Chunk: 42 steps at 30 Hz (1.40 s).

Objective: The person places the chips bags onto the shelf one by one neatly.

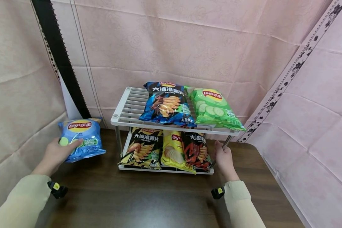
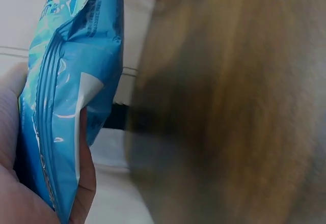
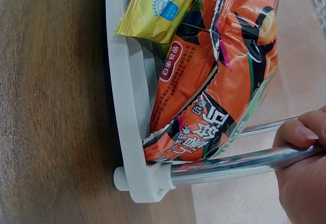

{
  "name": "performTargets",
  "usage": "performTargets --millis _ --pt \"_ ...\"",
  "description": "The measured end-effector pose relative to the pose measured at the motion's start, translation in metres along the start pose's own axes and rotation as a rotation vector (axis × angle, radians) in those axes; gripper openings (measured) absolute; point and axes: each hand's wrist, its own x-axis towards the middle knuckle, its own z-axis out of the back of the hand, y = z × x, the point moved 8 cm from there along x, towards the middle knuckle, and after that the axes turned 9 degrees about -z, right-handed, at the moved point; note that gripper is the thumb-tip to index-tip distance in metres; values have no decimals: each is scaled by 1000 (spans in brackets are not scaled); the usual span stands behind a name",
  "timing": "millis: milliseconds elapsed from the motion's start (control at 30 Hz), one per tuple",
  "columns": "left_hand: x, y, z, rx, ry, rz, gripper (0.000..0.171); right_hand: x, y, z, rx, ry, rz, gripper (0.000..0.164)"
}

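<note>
At the left, my left hand [image 1: 54, 155] holds a light blue bag of potato chips [image 1: 86, 137], thumb across its front and fingers behind it. In the left wrist view the side seam of this chip bag [image 2: 51, 96] faces the camera. My right hand [image 1: 224, 160] grips a metal post [image 3: 229, 168] at the right end of a white two-tier rack [image 1: 120, 114]. On the upper tier lie a dark blue chip bag [image 1: 166, 106] and a green chip bag [image 1: 216, 109]. Below stand a black-and-yellow bag [image 1: 143, 148], a yellow bag [image 1: 171, 145] and a black-and-red bag [image 1: 196, 150].
The rack stands toward the back of a brown wooden table [image 1: 136, 196]. Pale pink cloth [image 1: 188, 41] hangs behind and on both sides. Bare slats show at the left of the upper tier, beside the dark blue bag.
</note>
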Motion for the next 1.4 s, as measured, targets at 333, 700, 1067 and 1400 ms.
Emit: performTargets --millis 333,700,1067,1400 --pt "-6 -49 15 -62 -140 -40 109 -7 8 -4 -13 3 -1 47" --pt "-19 -116 28 -270 -232 -101 86 -10 14 -5 -32 6 -4 49" --pt "-27 -174 48 -149 -263 -250 84 -9 12 -4 -46 -2 -20 50" --pt "-29 -193 79 -30 -342 -298 85 -7 9 -4 -31 2 -30 50"
